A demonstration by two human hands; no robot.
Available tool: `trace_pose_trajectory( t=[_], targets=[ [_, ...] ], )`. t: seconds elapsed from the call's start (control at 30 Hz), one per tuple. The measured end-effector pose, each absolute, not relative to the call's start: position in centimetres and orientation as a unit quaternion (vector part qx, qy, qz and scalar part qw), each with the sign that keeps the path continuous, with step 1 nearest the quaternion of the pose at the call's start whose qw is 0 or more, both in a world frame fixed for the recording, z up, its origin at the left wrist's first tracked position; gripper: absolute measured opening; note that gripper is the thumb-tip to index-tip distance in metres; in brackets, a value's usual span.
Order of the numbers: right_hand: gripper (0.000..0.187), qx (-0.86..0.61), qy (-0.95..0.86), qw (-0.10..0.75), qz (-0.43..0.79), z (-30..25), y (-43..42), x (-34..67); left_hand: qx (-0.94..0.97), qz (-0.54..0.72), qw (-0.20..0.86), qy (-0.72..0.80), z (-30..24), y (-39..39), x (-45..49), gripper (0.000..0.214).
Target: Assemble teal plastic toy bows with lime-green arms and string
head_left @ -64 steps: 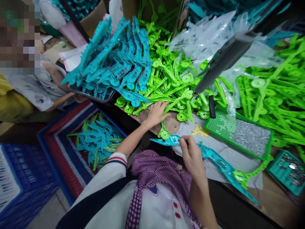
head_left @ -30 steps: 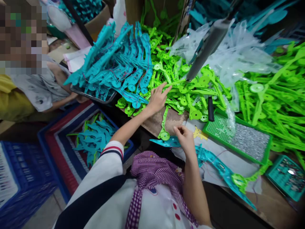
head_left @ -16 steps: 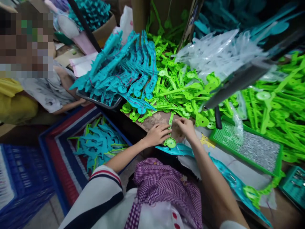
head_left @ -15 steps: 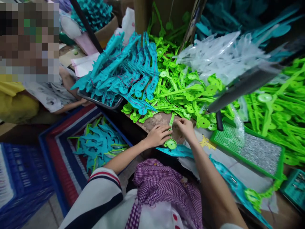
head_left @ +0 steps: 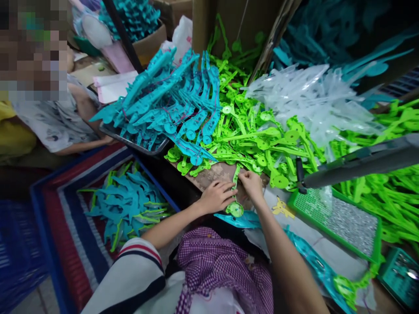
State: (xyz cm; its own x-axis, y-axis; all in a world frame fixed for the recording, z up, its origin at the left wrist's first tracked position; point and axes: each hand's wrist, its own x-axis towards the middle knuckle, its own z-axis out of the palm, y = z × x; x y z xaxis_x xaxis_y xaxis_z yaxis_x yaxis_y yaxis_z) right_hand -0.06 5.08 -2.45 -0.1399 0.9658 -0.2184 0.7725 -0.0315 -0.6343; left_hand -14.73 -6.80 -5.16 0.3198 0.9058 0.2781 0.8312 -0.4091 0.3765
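Observation:
A light-green plastic part with a round disc at its near end lies at the table's front edge. My left hand rests over it, fingers laid across its narrow stem and holding it down. At the stem's far end, my right hand is closed in a pinch. Whatever those fingertips hold is too small or hidden to make out. Just below the disc is a blue plastic piece, partly covered by my right forearm.
Green parts and blue parts are heaped behind my hands. To the right are a green tray of small silvery pieces, clear plastic parts and a grey bar. A blue-rimmed crate stands left, near another person.
The view has shifted, and the grey bar appears lower and farther right. My right fingertips have come slightly closer to the green part's stem. My left hand stays on it.

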Motion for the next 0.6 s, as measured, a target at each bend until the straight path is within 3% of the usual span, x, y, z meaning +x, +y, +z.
trace_pose_trajectory(
  t=[0.33,0.6],
  targets=[
    [0.019,-0.643,-0.695,0.091,0.309,-2.7,5.5,-0.3,0.808,0.226,0.090,0.536,-5.1,-6.8,-14.6,0.036],
    [0.022,-0.624,-0.679,0.022,0.387,-2.2,8.0,-0.8,0.809,0.229,0.085,0.534,-5.3,-6.8,-14.6,0.036]
  ],
)
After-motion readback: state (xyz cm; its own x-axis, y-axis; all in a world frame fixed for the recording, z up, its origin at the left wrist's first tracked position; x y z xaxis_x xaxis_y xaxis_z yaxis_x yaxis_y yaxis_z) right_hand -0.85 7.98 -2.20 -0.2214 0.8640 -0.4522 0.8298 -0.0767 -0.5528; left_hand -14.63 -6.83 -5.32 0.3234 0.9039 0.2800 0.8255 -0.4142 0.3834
